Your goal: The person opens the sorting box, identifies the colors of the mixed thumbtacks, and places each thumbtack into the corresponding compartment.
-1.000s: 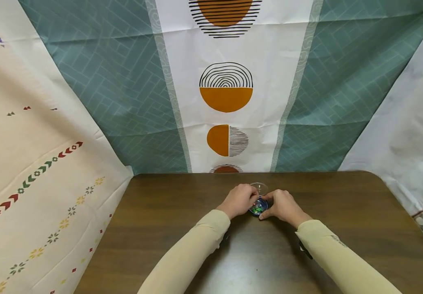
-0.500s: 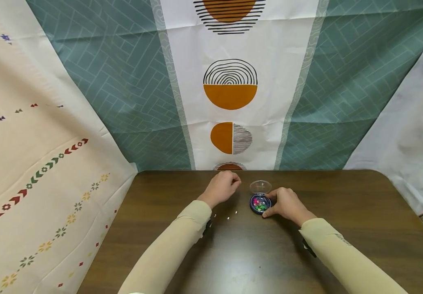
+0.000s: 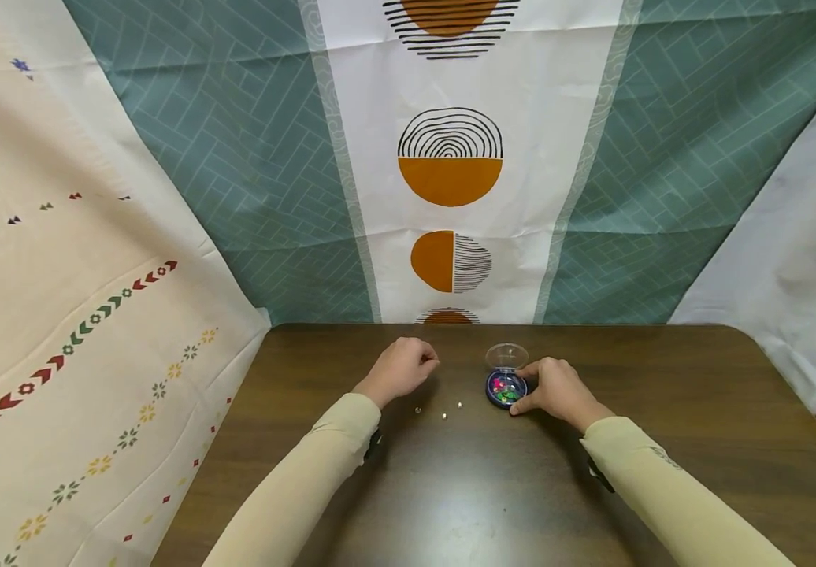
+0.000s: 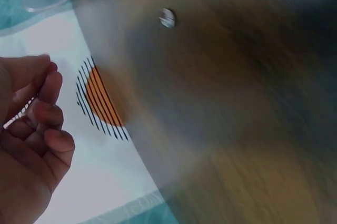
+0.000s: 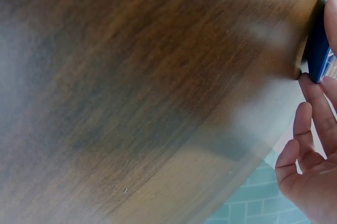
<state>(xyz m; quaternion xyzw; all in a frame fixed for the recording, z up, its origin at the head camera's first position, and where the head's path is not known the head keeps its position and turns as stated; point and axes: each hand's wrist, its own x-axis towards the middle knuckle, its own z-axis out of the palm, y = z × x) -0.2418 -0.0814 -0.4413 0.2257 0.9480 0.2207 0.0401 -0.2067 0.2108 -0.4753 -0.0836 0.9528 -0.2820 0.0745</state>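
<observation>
A small round blue case stands on the table with its clear hinged lid raised. Tiny pink and green shiny pieces lie inside it. My right hand grips the case by its right side; in the right wrist view thumb and fingers meet the blue rim. Left of the case, my left hand is above the table, thumb and index tips together and the other fingers curled. Whether a tiny piece sits between those tips cannot be seen. Several small silvery pieces lie on the wood below it.
The brown wooden table ends at the back against a hanging cloth with orange and black circle prints. A cream patterned cloth borders the left side, and a whitish cloth the right.
From over the case my left hand has moved left, uncovering its contents and the silvery pieces on the table. The right hand keeps hold of the case. The head view has shifted slightly.
</observation>
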